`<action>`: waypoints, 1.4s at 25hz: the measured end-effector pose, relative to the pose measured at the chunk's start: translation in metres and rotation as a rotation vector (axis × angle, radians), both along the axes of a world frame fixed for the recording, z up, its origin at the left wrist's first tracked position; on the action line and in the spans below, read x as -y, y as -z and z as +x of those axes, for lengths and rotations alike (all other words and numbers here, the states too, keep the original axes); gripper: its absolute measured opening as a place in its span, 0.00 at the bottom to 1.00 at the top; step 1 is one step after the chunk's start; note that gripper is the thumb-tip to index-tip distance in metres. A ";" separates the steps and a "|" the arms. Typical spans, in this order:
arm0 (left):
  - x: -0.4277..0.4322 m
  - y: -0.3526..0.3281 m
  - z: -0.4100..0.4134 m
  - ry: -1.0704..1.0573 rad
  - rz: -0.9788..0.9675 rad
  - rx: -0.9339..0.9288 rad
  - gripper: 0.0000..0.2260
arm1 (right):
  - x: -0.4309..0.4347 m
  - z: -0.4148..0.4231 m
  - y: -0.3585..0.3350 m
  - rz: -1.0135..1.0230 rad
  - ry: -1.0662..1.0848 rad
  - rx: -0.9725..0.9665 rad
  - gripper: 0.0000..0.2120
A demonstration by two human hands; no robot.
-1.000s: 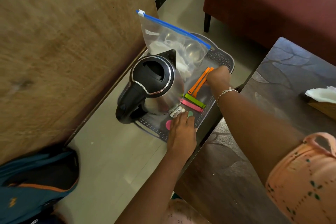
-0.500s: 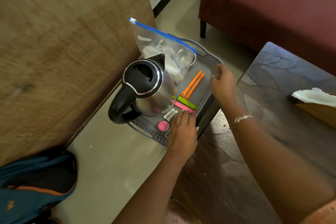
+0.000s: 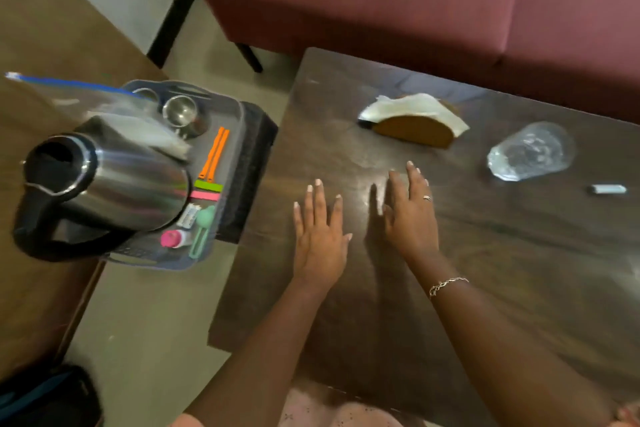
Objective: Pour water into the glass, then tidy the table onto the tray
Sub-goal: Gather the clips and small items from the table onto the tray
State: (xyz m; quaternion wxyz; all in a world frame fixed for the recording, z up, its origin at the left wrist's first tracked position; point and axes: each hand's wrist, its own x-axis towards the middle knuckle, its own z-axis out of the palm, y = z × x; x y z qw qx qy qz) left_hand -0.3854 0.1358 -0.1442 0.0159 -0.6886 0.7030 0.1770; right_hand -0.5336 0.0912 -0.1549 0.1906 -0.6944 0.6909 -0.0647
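Where the hands lie: left hand (image 3: 320, 236) and right hand (image 3: 410, 218) over the table (image 3: 519, 270), fingers straight, slightly spread.
Glass (image 3: 531, 151): on the table.
Kettle (image 3: 110, 184): on the tray (image 3: 249, 149).

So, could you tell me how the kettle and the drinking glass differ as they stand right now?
The kettle is shiny opaque steel with a black handle; the glass is clear with no handle. The kettle stands on the grey tray, off the table; the glass stands on that table, right of the napkin holder. The kettle is clearly bulkier. Both appear upright, and the left hand and right hand touch neither.
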 end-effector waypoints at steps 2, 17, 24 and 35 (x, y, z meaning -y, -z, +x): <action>-0.005 0.001 -0.046 0.071 0.018 -0.016 0.32 | -0.015 -0.052 -0.003 0.005 0.014 -0.082 0.28; 0.010 0.013 -0.321 0.744 0.060 -0.065 0.22 | -0.169 -0.382 -0.008 0.114 0.664 -0.173 0.18; 0.076 0.024 -0.422 0.565 -0.021 -0.145 0.20 | -0.181 -0.443 0.021 0.271 0.547 -0.287 0.10; 0.106 0.039 -0.470 0.533 -0.028 -0.061 0.10 | -0.197 -0.430 0.019 0.006 0.624 -0.114 0.05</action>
